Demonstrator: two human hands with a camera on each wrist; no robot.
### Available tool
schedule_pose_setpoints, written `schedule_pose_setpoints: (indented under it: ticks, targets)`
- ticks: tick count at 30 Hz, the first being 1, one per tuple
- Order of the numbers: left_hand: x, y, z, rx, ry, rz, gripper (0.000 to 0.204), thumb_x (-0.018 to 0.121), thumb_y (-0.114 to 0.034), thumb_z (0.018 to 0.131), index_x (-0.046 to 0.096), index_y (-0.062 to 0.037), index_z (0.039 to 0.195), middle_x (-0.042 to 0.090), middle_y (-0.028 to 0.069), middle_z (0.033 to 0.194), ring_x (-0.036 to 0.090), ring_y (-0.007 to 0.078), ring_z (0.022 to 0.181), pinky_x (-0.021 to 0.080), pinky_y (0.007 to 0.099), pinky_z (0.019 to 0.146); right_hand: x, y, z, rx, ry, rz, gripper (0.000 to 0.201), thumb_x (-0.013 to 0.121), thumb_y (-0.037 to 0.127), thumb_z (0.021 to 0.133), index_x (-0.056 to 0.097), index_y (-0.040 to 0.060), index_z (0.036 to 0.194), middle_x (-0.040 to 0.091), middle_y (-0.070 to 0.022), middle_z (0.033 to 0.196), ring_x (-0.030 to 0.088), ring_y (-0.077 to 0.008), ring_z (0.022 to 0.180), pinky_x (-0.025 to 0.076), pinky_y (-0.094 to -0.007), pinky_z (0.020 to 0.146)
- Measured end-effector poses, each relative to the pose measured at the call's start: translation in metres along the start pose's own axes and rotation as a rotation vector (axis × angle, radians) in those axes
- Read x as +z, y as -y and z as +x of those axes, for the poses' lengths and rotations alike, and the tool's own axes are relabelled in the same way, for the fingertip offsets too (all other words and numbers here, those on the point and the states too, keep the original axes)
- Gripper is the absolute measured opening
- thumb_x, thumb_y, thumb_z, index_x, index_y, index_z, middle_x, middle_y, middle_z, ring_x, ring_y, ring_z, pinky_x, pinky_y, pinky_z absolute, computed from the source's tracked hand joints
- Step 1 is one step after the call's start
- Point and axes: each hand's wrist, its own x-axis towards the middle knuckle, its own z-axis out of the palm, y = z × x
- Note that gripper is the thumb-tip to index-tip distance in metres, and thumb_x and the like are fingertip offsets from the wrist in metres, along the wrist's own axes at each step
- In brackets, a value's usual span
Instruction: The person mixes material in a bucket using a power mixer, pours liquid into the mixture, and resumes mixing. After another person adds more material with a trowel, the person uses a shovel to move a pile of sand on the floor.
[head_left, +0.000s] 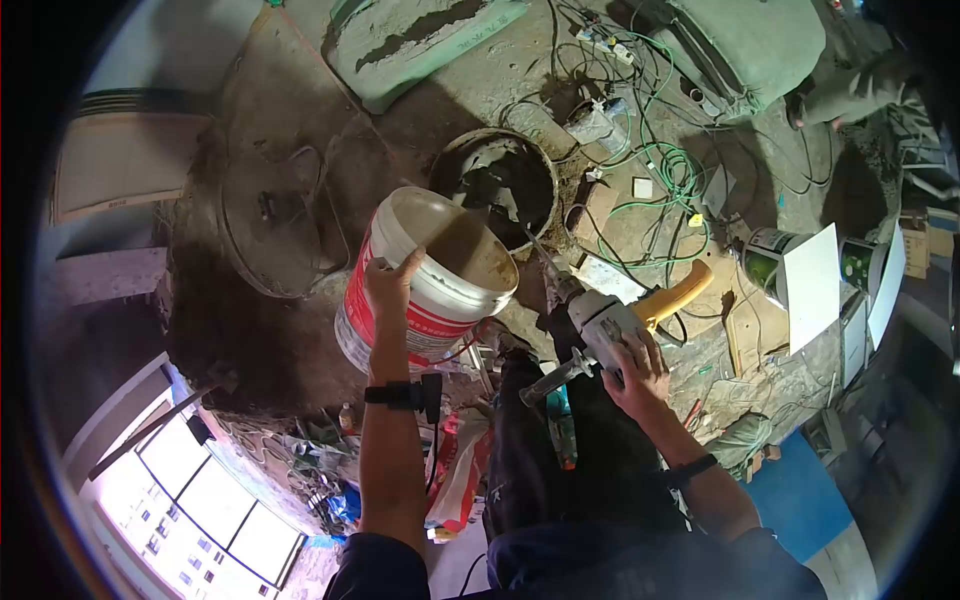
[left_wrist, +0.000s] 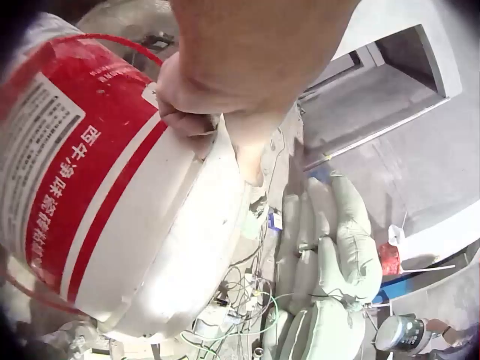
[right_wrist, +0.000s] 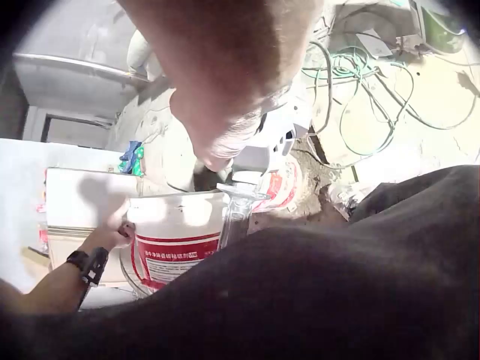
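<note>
My left hand (head_left: 390,285) grips the rim of a white and red plastic bucket (head_left: 420,335), thumb over the edge. The bucket is tilted, its mouth toward a round tub (head_left: 552,185) of grey wet mix on the floor. In the left wrist view, the left hand (left_wrist: 199,97) is at the lip of the bucket (left_wrist: 112,187). My right hand (head_left: 637,375) holds a power drill (head_left: 605,320) by its grey body; its yellow handle (head_left: 675,297) sticks out to the right. From the drill's front, a rod reaches toward the tub.
Tangled green cable (head_left: 675,175) and black cords lie beyond the drill. A torn sack (head_left: 425,45) is at the back, with stacked sacks (left_wrist: 341,240) in the left wrist view. White boards (head_left: 812,290) lean against buckets at right. Another person's arm (head_left: 860,95) shows top right.
</note>
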Motion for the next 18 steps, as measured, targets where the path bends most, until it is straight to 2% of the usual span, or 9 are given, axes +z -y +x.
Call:
schedule_pose_setpoints:
  ticks: [2,4,7,11,13,14,17,18]
  targets:
    - [-0.002,0.004,-0.001,-0.009,0.014,-0.022,0.085,0.090,-0.058,0.059,0.063,0.0112,0.100,0.069,0.0161,0.085,0.066,0.0256,0.073,0.053,0.0375,0.069,-0.002,0.001,0.000,0.000,0.012,-0.020,0.055,0.078,0.024,0.071,0.060,0.0109,0.121,0.055,-0.0130,0.129,0.049,-0.0428,0.125,0.047,-0.0553,0.100]
    - [-0.006,0.009,-0.008,-0.058,-0.025,-0.054,0.068,0.090,-0.047,0.066,0.064,0.0096,0.094,0.066,0.0124,0.082,0.062,0.0205,0.069,0.051,0.0342,0.064,-0.001,0.002,-0.001,0.000,0.024,-0.045,0.056,0.078,0.024,0.071,0.059,0.0111,0.122,0.055,-0.0130,0.129,0.049,-0.0428,0.125,0.047,-0.0551,0.100]
    - [-0.016,0.019,-0.016,-0.067,-0.037,-0.117,0.065,0.089,-0.045,0.068,0.063,0.0088,0.094,0.064,0.0099,0.081,0.061,0.0189,0.068,0.050,0.0322,0.062,0.000,0.004,0.000,-0.023,0.005,-0.064,0.056,0.078,0.024,0.072,0.058,0.0113,0.123,0.055,-0.0130,0.129,0.050,-0.0428,0.124,0.047,-0.0544,0.100]
    - [-0.032,0.067,-0.025,-0.071,-0.136,-0.129,0.062,0.088,-0.042,0.070,0.063,0.0068,0.099,0.064,0.0079,0.081,0.059,0.0153,0.067,0.049,0.0310,0.058,-0.003,0.011,0.001,-0.051,0.005,-0.099,0.052,0.078,0.022,0.073,0.058,0.0099,0.120,0.056,-0.0151,0.127,0.051,-0.0434,0.121,0.047,-0.0548,0.098]
    - [-0.050,0.092,-0.034,-0.267,0.075,-0.351,0.065,0.089,-0.034,0.073,0.059,0.0094,0.110,0.064,0.0072,0.085,0.060,0.0136,0.069,0.049,0.0289,0.059,-0.003,0.015,0.003,-0.069,-0.008,-0.113,0.053,0.078,0.021,0.072,0.058,0.0088,0.120,0.056,-0.0162,0.126,0.053,-0.0436,0.118,0.048,-0.0547,0.096]
    - [-0.049,0.121,-0.034,-0.197,0.093,-0.418,0.056,0.087,-0.026,0.075,0.058,0.0068,0.110,0.063,0.0050,0.084,0.058,0.0107,0.068,0.048,0.0265,0.057,-0.002,0.018,0.004,-0.031,0.028,-0.119,0.055,0.077,0.019,0.071,0.057,0.0078,0.121,0.055,-0.0179,0.126,0.051,-0.0441,0.120,0.046,-0.0548,0.098]
    - [-0.049,0.190,-0.060,-0.270,0.126,-0.488,0.058,0.087,-0.026,0.075,0.057,0.0066,0.112,0.064,0.0059,0.085,0.060,0.0119,0.069,0.050,0.0275,0.058,-0.010,0.038,0.009,-0.012,0.109,-0.182,0.057,0.077,0.014,0.071,0.055,0.0039,0.123,0.052,-0.0228,0.127,0.045,-0.0468,0.123,0.040,-0.0565,0.104]
    - [-0.037,0.226,-0.066,-0.242,0.115,-0.594,0.059,0.087,-0.025,0.075,0.057,0.0079,0.113,0.066,0.0085,0.089,0.062,0.0137,0.071,0.052,0.0284,0.059,-0.009,0.040,0.010,-0.049,0.115,-0.218,0.057,0.076,0.014,0.072,0.054,0.0028,0.124,0.051,-0.0245,0.129,0.042,-0.0484,0.126,0.036,-0.0575,0.106]
